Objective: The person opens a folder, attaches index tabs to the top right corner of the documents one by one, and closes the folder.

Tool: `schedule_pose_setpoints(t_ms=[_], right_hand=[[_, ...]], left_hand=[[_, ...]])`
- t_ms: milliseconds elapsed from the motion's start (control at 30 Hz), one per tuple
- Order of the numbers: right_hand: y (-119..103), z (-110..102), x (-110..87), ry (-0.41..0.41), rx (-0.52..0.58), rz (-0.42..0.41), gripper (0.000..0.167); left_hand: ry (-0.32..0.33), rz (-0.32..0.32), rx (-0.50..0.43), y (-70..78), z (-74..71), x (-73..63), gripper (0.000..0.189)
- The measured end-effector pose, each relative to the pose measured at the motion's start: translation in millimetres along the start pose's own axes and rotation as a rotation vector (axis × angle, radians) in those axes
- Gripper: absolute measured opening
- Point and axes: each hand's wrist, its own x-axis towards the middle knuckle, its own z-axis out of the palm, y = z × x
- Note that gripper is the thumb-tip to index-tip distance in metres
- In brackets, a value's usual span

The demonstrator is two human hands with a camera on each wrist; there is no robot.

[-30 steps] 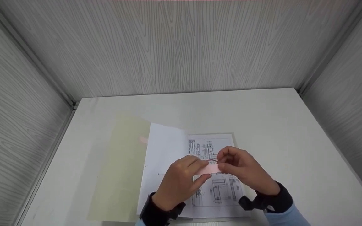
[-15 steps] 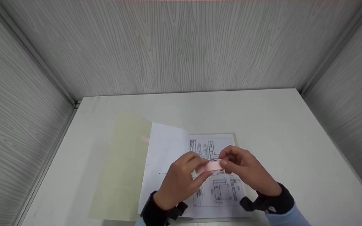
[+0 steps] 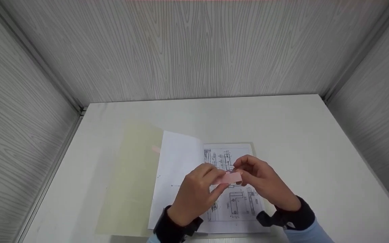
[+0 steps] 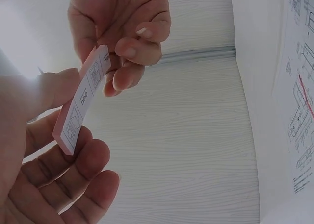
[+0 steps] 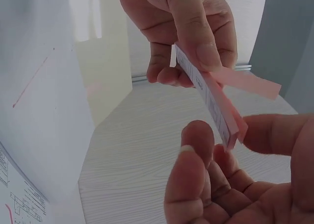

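Observation:
Between both hands, over an open booklet [image 3: 221, 226] of technical drawings, is a small pad of pink sticky notes [image 3: 231, 178]. Its underside, printed with small diagrams, shows in the left wrist view. My left hand [image 3: 194, 192] pinches one end of the pad, thumb on the pink face and fingers behind. My right hand [image 3: 265, 182] has its thumb and fingertips at the other end, where a sheet edge stands slightly lifted in the right wrist view. A loose pink strip [image 5: 252, 83] sticks out from under the left thumb there.
The booklet's pale yellow cover [image 3: 127, 189] lies folded out to the left, bearing a pink tab [image 3: 156, 149]. A white page [image 3: 177, 152] stands partly raised beside it. Grey wood-grain panels [image 3: 194, 50] enclose the white table [image 3: 316, 141] at the back and sides.
The right thumb has slid back from the pad's face, so its right corner now shows. The pad has tilted slightly, while the left hand keeps its pinch. The booklet stays put.

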Motion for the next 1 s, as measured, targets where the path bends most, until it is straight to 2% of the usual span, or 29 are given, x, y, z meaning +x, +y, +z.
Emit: schedule_pose_setpoints(t_ms=[167, 333, 600, 900, 1000], right_hand=[[3, 5, 1.6, -0.024, -0.038, 0.024, 0.027], [4, 8, 2.5, 0.001, -0.074, 0.016, 0.028], [6, 11, 4.1, -0.002, -0.119, -0.009, 0.027], [6, 13, 5.4, -0.019, -0.118, -0.05, 0.022], [6, 13, 5.9, -0.017, -0.118, -0.035, 0.022]], left_hand=[[-0.047, 0.038, 0.004, 1.6, 4.7, -0.6, 0.022], [-0.083, 0.066, 0.019, 1.8, 5.8, -1.3, 0.024], [-0.06, 0.099, 0.053, 2.9, 5.7, 0.1, 0.016], [-0.053, 0.127, 0.059, 4.3, 4.0, 2.3, 0.016], [-0.048, 0.138, 0.06, 4.2, 3.7, 2.3, 0.015]])
